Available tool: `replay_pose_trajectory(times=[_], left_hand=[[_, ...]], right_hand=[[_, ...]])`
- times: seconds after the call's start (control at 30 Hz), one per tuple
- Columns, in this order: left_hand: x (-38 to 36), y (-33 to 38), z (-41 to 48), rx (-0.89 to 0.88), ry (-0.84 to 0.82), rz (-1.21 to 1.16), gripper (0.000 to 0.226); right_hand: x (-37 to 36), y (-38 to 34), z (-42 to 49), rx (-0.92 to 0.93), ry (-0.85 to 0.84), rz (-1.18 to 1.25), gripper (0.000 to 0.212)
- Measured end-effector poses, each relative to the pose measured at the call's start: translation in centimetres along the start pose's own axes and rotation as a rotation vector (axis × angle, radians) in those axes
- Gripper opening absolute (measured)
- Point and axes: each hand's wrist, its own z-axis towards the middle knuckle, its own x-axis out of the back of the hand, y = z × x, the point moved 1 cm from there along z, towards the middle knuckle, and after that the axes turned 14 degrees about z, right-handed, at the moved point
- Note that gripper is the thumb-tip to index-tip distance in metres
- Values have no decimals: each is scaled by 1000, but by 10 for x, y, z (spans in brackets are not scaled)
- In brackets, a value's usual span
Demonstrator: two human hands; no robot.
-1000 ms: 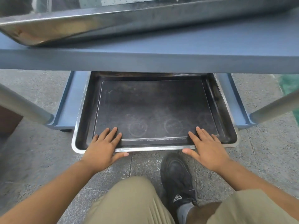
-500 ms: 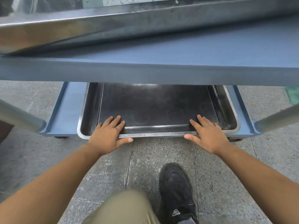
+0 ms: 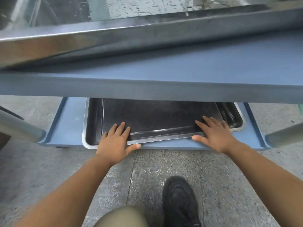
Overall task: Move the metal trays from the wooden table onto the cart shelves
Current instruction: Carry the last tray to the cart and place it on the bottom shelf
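A speckled grey stone floor (image 3: pixel 164 169) spreads below and nearer than the fingers, crossed by a thin joint line. A black shoe (image 3: pixel 179 202) stands on it, nearer than the right-hand fingers. A khaki trouser knee (image 3: pixel 121 217) shows at the bottom edge.

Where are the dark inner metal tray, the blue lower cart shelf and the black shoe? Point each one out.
dark inner metal tray (image 3: pixel 157 117): head view, on its flat dark bottom.
blue lower cart shelf (image 3: pixel 70 122): head view, on the bare blue strip left of the trays.
black shoe (image 3: pixel 179 200): head view, on its upper.
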Motion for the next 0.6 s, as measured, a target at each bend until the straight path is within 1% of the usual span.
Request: replay_pose_trajectory(times=[0.13, 0.23, 0.4, 0.5, 0.6], left_hand=[[3, 10, 4, 40, -13, -20, 107], [6, 17, 7, 64, -27, -47, 108], [12, 30, 12, 125, -52, -91, 111], [16, 34, 15, 142, -82, -107, 109], [17, 35, 16, 155, -103, -107, 110]], right_hand=[[3, 7, 9, -56, 35, 79, 109], [5, 9, 15, -107, 73, 84, 112], [13, 12, 24, -214, 162, 163, 122], [15, 11, 29, -258, 158, 222, 130], [15, 11, 28, -282, 174, 254, 131]])
